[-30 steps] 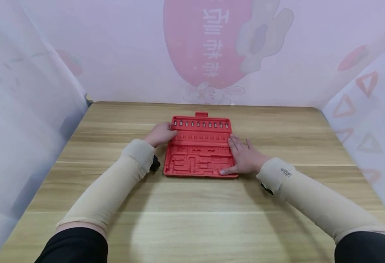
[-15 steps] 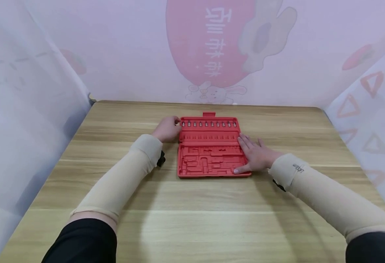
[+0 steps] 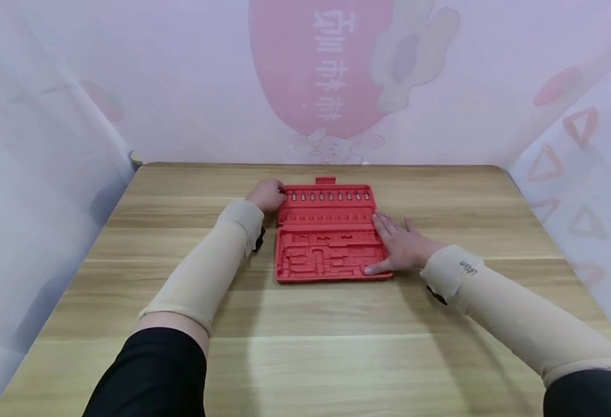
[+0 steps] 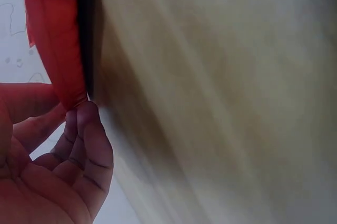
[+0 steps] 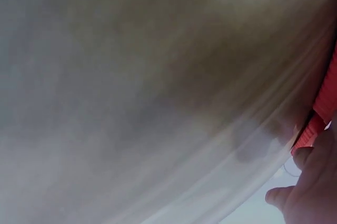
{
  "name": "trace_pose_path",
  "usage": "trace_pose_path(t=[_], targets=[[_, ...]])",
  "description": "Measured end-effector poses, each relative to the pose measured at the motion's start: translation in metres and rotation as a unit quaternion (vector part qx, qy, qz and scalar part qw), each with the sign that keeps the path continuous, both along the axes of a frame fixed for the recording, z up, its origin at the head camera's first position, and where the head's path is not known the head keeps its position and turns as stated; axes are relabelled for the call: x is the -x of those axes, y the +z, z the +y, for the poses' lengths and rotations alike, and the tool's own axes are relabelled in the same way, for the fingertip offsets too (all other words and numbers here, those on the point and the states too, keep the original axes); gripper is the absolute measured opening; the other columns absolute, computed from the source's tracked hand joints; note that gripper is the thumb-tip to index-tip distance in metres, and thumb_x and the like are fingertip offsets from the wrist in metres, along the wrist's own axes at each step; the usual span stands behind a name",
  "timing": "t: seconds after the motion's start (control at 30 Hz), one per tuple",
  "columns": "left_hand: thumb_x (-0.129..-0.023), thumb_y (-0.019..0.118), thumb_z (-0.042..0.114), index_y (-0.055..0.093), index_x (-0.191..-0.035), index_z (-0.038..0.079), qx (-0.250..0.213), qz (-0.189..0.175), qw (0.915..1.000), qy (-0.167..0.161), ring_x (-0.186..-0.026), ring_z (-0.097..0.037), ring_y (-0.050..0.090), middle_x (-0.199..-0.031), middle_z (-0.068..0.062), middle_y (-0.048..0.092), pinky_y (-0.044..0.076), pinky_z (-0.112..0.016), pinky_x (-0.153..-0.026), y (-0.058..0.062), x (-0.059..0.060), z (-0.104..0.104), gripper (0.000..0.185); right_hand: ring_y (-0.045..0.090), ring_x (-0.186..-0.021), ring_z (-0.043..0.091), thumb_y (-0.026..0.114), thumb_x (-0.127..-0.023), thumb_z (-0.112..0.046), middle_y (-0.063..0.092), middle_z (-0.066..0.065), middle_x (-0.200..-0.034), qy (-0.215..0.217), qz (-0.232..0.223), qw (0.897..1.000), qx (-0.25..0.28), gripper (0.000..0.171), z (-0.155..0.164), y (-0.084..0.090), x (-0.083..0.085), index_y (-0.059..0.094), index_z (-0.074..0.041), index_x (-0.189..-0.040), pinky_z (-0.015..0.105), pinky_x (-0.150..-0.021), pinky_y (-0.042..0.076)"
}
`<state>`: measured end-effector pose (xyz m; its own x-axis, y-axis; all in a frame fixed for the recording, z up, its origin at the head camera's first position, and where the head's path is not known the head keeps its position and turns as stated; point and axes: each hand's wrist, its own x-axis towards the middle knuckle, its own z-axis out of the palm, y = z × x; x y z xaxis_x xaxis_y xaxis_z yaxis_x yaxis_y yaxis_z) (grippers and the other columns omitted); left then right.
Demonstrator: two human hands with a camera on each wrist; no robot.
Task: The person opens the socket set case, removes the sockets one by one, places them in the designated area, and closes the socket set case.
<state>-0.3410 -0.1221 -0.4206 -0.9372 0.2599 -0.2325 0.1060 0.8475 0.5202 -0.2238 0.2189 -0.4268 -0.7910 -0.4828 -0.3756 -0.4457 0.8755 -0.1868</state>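
An open red plastic socket-set case (image 3: 331, 255) lies flat on the wooden table in the head view. A row of small metal bits (image 3: 330, 196) sits in its far half; the moulded recesses of the near half hold nothing. My left hand (image 3: 267, 195) is at the case's far left corner. In the left wrist view, the thumb and fingers of that hand pinch the red rim (image 4: 60, 50). My right hand (image 3: 404, 243) lies spread along the right side, with its thumb on the near right corner and its straight fingers by the hinge.
The wooden table (image 3: 331, 347) extends around the case on all sides. Printed pale curtains (image 3: 190, 81) hang behind it and at both sides. A latch tab (image 3: 325, 180) sticks out from the case's far edge.
My left hand has slid from the left side of the far half up to its far left corner. My right hand keeps its place on the case, and the head view has shifted slightly.
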Motion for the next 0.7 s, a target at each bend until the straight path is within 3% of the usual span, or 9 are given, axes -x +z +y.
trace_pose_path(t=[0.33, 0.5, 0.7], targets=[[-0.106, 0.041, 0.008, 0.061, -0.133, -0.009, 0.047, 0.037, 0.9979, -0.026, -0.115, -0.036, 0.059, -0.130, -0.026, 0.062, 0.047, -0.048, -0.101, 0.004, -0.004, -0.002, 0.038, -0.003, -0.156, 0.039, 0.063, -0.082, -0.081, -0.007, 0.023, -0.169, -0.016, 0.014, 1.000, -0.002, 0.135, -0.016, 0.005, -0.003, -0.004, 0.005, -0.161, 0.066, -0.119, -0.003], [-0.105, 0.043, 0.007, 0.051, -0.139, -0.009, 0.028, 0.033, 0.9991, 0.000, -0.123, -0.039, 0.056, -0.133, -0.028, 0.058, 0.045, -0.050, -0.105, 0.003, -0.009, -0.004, 0.039, -0.003, -0.156, 0.040, 0.063, -0.083, -0.081, -0.007, 0.023, -0.169, -0.012, 0.010, 1.000, -0.006, 0.134, -0.019, 0.006, -0.004, -0.003, 0.006, -0.161, 0.065, -0.119, -0.003], [-0.100, 0.047, 0.003, 0.056, -0.131, -0.006, -0.022, 0.049, 0.9977, 0.042, -0.112, -0.036, 0.057, -0.124, -0.023, 0.060, 0.047, -0.049, -0.101, 0.003, -0.013, -0.006, 0.034, -0.004, -0.156, 0.039, 0.061, -0.083, -0.081, -0.008, 0.023, -0.169, -0.006, 0.007, 1.000, -0.001, 0.134, -0.019, 0.003, -0.004, -0.004, 0.006, -0.161, 0.065, -0.119, -0.003]])
